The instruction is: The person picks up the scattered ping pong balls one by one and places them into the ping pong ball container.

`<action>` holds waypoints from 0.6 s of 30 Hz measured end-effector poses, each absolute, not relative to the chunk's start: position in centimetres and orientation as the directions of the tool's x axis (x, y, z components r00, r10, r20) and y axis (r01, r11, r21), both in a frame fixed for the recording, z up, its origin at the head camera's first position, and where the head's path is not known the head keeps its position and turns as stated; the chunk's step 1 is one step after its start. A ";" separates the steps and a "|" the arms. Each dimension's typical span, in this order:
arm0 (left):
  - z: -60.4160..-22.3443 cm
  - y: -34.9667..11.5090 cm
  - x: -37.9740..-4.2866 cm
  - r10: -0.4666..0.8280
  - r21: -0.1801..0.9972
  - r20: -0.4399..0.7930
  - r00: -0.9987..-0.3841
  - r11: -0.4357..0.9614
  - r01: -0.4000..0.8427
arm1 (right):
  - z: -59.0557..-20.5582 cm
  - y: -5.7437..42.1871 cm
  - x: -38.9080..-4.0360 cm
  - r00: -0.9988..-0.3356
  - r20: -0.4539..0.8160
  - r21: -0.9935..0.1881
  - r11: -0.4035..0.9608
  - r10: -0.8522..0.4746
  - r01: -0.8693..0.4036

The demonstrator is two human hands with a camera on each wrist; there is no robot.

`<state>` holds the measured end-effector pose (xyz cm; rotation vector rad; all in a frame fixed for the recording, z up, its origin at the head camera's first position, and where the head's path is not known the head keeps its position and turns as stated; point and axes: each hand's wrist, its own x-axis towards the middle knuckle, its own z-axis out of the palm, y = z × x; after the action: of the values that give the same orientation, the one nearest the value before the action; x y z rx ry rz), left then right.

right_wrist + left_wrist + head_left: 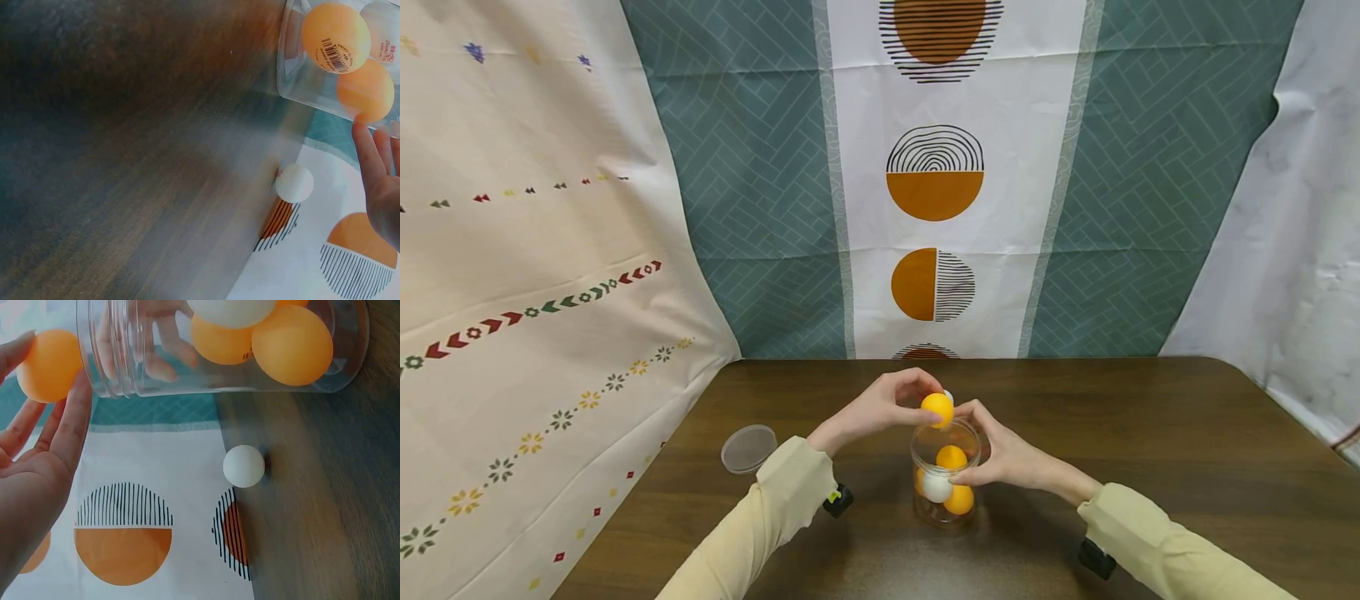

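Note:
An orange ping-pong ball (937, 409) is pinched between the thumb and fingers of my left hand (891, 406), right at the rim of a clear jar (169, 384). The jar stands upright and uncapped on the table. My right hand (1011, 458) grips it from the right side, thumb in front and fingers behind. Inside lie several orange balls (336, 39) and a white ball (937, 487). Another white ping-pong ball (244, 466) rests on the table behind the jar; in the head view my left hand and the held ball mostly cover it.
A round clear lid (749, 449) lies on the dark wooden table (1150, 433), left of my left hand. Patterned cloth (760, 208) hangs behind the table's far edge, and a cream cloth (550, 250) hangs along the left.

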<state>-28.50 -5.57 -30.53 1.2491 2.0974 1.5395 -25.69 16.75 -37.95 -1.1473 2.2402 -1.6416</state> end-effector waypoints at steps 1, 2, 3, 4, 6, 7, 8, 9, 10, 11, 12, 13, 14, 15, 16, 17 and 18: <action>-30.5 -5.5 -28.4 0.757 0.874 0.270 -0.595 0.067 0.482 | -37.6 16.7 -25.5 -0.701 0.314 -0.862 0.118 -0.640 -0.493; -30.5 -5.5 -28.4 0.760 0.874 0.271 -0.590 0.063 0.482 | -37.3 16.6 -25.2 -0.702 0.314 -0.862 0.117 -0.640 -0.493; -30.4 -5.5 -28.3 0.764 0.874 0.271 -0.585 0.060 0.483 | -37.0 16.5 -25.0 -0.702 0.314 -0.863 0.116 -0.639 -0.491; -30.4 -5.5 -28.2 0.768 0.874 0.271 -0.579 0.055 0.482 | -36.7 16.4 -24.8 -0.703 0.312 -0.863 0.118 -0.639 -0.491; -30.4 -5.4 -28.0 0.775 0.875 0.275 -0.569 0.043 0.482 | -36.4 16.3 -24.5 -0.707 0.308 -0.864 0.123 -0.637 -0.488; -30.4 -5.4 -28.0 0.778 0.876 0.276 -0.565 0.039 0.481 | -36.3 16.3 -24.5 -0.706 0.308 -0.867 0.118 -0.638 -0.485; -30.4 -5.4 -27.9 0.780 0.877 0.276 -0.562 0.035 0.480 | -36.3 16.3 -24.5 -0.703 0.310 -0.869 0.110 -0.640 -0.483; -30.4 -5.4 -27.9 0.781 0.877 0.276 -0.560 0.034 0.479 | -36.4 16.3 -24.6 -0.701 0.312 -0.870 0.103 -0.642 -0.482; -30.4 -5.4 -27.8 0.782 0.878 0.276 -0.559 0.031 0.477 | -36.5 16.3 -24.6 -0.697 0.317 -0.869 0.098 -0.643 -0.486; -30.5 -5.4 -27.8 0.783 0.878 0.277 -0.558 0.030 0.478 | -36.8 16.4 -24.8 -0.696 0.320 -0.868 0.096 -0.643 -0.487; -30.5 -5.3 -27.8 0.783 0.878 0.277 -0.557 0.029 0.478 | -37.1 16.5 -25.1 -0.695 0.322 -0.867 0.093 -0.643 -0.489; -30.5 -5.3 -27.7 0.783 0.878 0.277 -0.557 0.030 0.478 | -37.5 16.6 -25.3 -0.694 0.324 -0.867 0.092 -0.643 -0.490; -30.5 -5.3 -27.7 0.783 0.877 0.277 -0.557 0.031 0.479 | -37.8 16.7 -25.6 -0.693 0.327 -0.865 0.092 -0.643 -0.493; -30.5 -5.3 -27.7 0.783 0.876 0.279 -0.557 0.030 0.481 | -38.2 16.8 -25.8 -0.693 0.327 -0.863 0.095 -0.642 -0.495; -30.5 -5.3 -27.7 0.782 0.877 0.282 -0.556 0.026 0.481 | -38.5 16.8 -26.0 -0.694 0.327 -0.862 0.099 -0.642 -0.498; -30.5 -5.3 -27.7 0.782 0.876 0.283 -0.555 0.024 0.481 | -38.8 16.9 -26.3 -0.697 0.324 -0.861 0.105 -0.640 -0.497; -30.5 -5.3 -27.7 0.782 0.877 0.284 -0.555 0.021 0.480 | -38.9 17.0 -26.4 -0.696 0.325 -0.859 0.108 -0.640 -0.500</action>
<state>-27.67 -5.33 -30.55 1.3002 2.0229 1.5455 -26.41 16.99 -38.95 -1.1608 2.2396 -1.6494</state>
